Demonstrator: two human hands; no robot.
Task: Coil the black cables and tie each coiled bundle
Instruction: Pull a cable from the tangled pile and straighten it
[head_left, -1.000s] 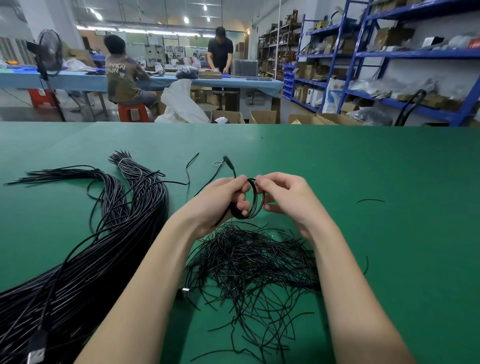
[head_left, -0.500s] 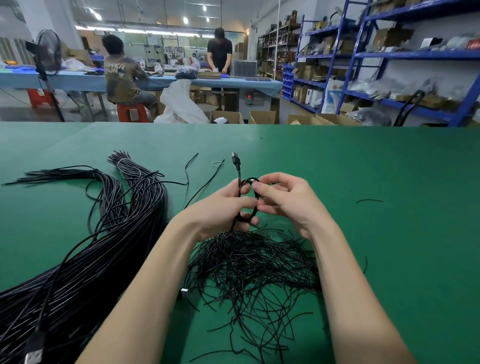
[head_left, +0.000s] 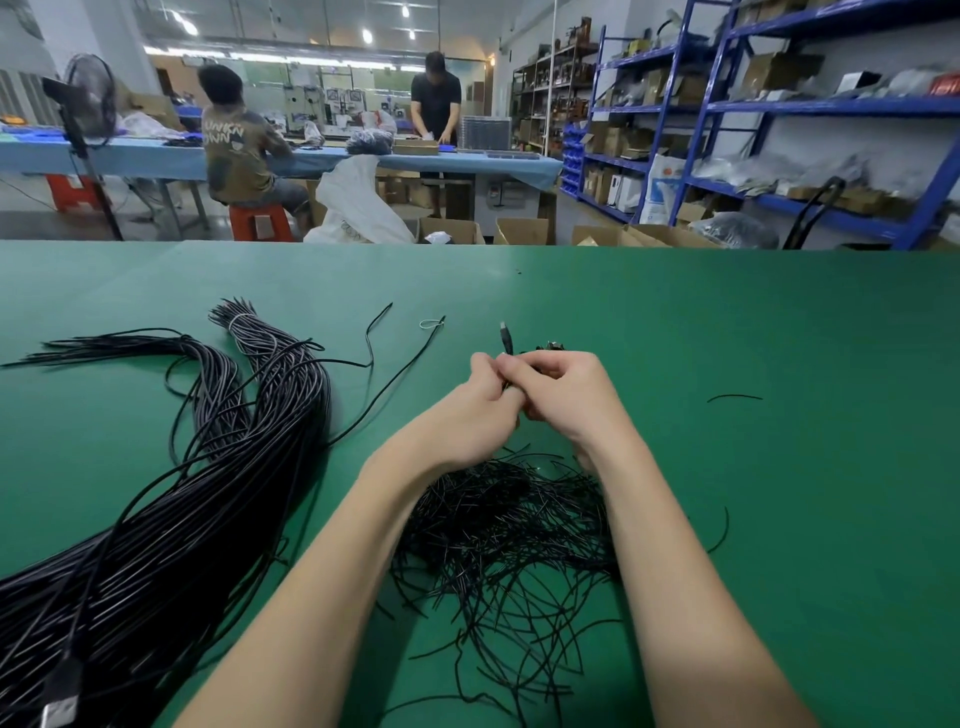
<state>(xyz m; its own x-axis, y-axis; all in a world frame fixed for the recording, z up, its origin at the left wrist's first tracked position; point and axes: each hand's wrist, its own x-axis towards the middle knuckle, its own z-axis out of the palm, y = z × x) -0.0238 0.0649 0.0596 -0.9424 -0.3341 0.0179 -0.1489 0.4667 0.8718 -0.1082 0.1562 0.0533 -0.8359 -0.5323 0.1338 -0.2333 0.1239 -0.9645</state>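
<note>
My left hand (head_left: 475, 410) and my right hand (head_left: 563, 395) meet over the middle of the green table (head_left: 727, 364), fingers curled round a small coiled black cable. The hands hide most of the coil. Its plug end (head_left: 505, 338) sticks up above my fingers. A big bundle of long black cables (head_left: 171, 519) lies at the left. Below my hands a heap of thin black ties (head_left: 509, 530) is spread out.
One loose black cable (head_left: 384, 395) runs from the bundle toward the table's middle. A single tie (head_left: 735, 398) lies at the right. Beyond the table's far edge stand cardboard boxes, blue shelves (head_left: 727, 109) and another table with two people at it.
The open cable loop between my hands has been squeezed into a tight coil. Both hands have closed together round it, and the plug end now points up above them.
</note>
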